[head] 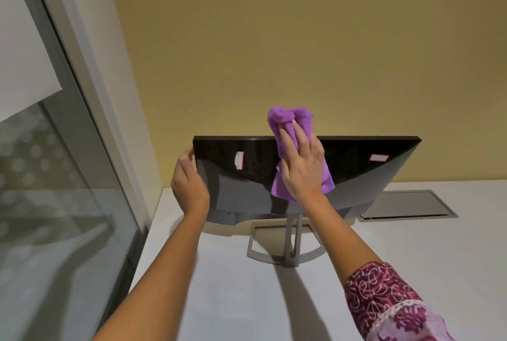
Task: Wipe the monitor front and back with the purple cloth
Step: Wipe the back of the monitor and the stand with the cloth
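A black monitor (247, 176) stands on a white desk (411, 258) against a yellow wall (301, 38), on a grey stand (293, 242) whose base lies on the near side. The glossy side facing the person carries 2 small stickers, 1 toward the left (239, 160) and 1 toward the right (379, 157).

The right hand (301, 167) lies flat on a purple cloth (285, 118) and presses it against the monitor near the top edge, about the middle. Its fingers are stretched out, not clenched. The cloth bunches above the top edge and hangs down below the palm.

The left hand (189, 181) grasps the monitor's left edge, fingers curled around it.

The right arm wears a patterned maroon sleeve (389, 302). A grey flap (406, 204) sits in the desk to the right of the monitor. A glass pane (55, 203) fills the left side.
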A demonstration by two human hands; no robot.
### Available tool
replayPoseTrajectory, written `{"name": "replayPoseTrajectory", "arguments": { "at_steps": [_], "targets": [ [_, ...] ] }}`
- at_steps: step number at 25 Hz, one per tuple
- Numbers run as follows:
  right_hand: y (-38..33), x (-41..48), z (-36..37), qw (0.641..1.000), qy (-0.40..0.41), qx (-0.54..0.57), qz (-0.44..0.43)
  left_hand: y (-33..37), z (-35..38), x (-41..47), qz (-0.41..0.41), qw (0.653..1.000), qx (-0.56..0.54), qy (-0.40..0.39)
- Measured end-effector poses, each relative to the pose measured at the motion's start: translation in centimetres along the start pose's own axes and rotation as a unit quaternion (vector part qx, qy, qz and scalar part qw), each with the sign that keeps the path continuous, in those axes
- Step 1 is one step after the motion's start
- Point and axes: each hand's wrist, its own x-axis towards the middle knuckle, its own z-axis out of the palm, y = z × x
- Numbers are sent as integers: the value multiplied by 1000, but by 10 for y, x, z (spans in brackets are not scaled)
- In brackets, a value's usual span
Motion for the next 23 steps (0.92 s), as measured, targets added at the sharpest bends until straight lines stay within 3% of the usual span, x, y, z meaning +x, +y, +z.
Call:
{"name": "replayPoseTrajectory", "arguments": {
  "at_steps": [2, 4, 7, 11, 20, 22, 23],
  "targets": [
    [-8, 15, -1, 998, -8, 19, -51, 6, 13, -6, 154, 984, 86, 1],
    [-11, 19, -1, 996, -24, 22, -85, 13, 27, -9, 274, 945, 175, -17],
    [7, 18, -5, 996, -29, 16, -82, 19, 48, -19, 366, 890, 270, -27],
    [65, 11, -14, 999, 3, 9, -32, 17, 61, -31, 356, 879, 318, -3],
    [196, -11, -36, 983, 39, -21, 180, 21, 75, -44, 326, 882, 336, 54],
    [214, -12, -48, 940, 104, 64, 318, 21, 77, -47, 318, 885, 336, 59],
    [220, -13, -56, 888, 154, 131, 414, 21, 77, -49, 313, 886, 337, 60]
  ]
}}
